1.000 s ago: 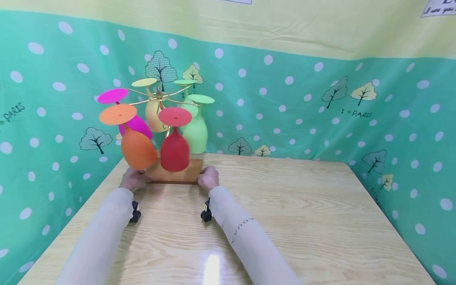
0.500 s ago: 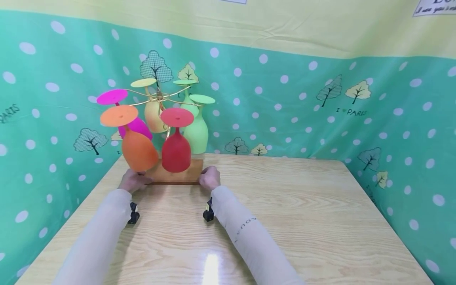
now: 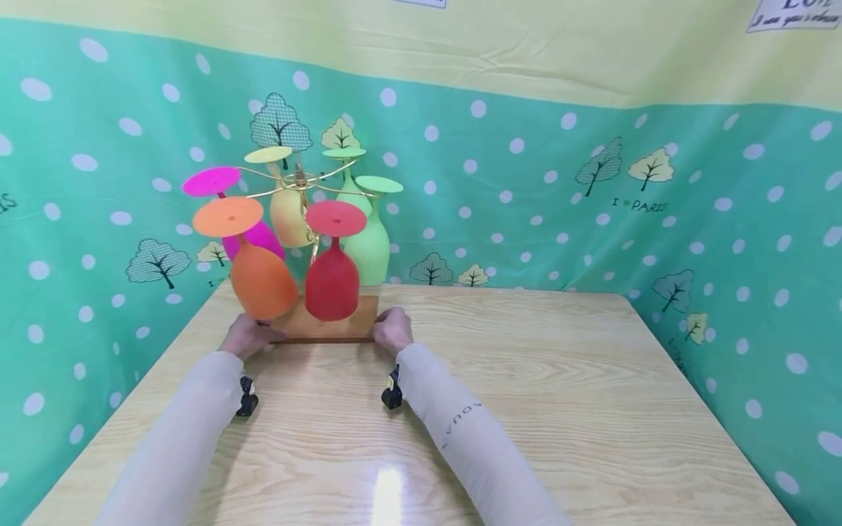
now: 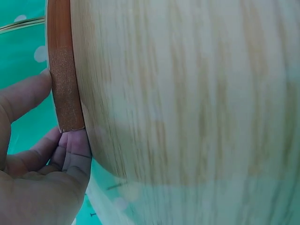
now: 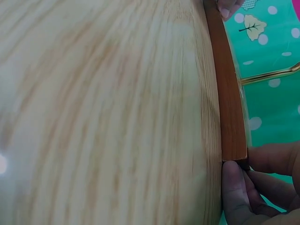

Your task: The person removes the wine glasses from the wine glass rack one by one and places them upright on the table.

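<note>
Wooden base (image 3: 329, 331): on the tabletop (image 3: 526, 380), near its far left corner; front edge faces the person.
Left hand (image 3: 246, 336): fingers grasp the base's left end, 1 fingertip against the upper edge, others at the end face.
Right hand (image 3: 395, 330): thumb and fingers pinch the base's right end at its corner.
Gold rack (image 3: 301, 183): rises above the base; its arms spread wide.
Goblets: 6, upside down on the rack: orange (image 3: 263, 281), red (image 3: 332, 281), magenta (image 3: 256, 237), yellow (image 3: 289, 215) and 2 green (image 3: 368, 248).
Table edges: left edge near the left hand; far edge just behind the base, along the polka-dot cloth (image 3: 500, 183).
Room: widest to the right of the right hand; narrow on the left and behind.
Hidden: red and orange bowls cover part of the base and the rack's post; the magenta bowl is partly behind the orange goblet.
Cut off: table's near edge, both sleeves, the top-right sign (image 3: 792, 13).
Hard to make out: how the rack's post meets the base.
</note>
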{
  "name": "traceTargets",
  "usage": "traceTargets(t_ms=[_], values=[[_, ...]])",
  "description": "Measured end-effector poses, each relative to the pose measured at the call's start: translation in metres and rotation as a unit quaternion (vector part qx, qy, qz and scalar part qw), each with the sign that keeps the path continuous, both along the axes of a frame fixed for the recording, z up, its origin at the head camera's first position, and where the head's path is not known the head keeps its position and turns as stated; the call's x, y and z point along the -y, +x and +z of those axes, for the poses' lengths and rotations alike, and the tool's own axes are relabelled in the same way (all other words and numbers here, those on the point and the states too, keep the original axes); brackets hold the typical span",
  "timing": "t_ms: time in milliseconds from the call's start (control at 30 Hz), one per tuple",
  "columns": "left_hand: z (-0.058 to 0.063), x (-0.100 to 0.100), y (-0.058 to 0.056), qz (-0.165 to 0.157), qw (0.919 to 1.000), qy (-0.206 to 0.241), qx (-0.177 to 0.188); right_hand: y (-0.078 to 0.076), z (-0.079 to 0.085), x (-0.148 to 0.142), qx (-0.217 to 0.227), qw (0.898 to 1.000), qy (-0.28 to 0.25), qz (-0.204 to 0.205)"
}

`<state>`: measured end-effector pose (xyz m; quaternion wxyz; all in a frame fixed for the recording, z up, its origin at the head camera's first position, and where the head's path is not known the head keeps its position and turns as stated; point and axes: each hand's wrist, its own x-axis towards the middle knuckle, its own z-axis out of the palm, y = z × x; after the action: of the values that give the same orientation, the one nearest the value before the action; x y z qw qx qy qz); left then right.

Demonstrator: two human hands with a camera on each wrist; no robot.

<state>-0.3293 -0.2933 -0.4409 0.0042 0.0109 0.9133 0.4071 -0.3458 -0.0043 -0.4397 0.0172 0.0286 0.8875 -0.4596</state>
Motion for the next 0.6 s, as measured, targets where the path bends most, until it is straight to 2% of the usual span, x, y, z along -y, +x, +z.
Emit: traceTargets(t_ms=[600], values=[[0.003, -0.02, 0.0, -0.014, 0.9997, 0.001, 0.021, 0.0, -0.004, -0.023, -0.004, 1.0, -0.017, 0.004]])
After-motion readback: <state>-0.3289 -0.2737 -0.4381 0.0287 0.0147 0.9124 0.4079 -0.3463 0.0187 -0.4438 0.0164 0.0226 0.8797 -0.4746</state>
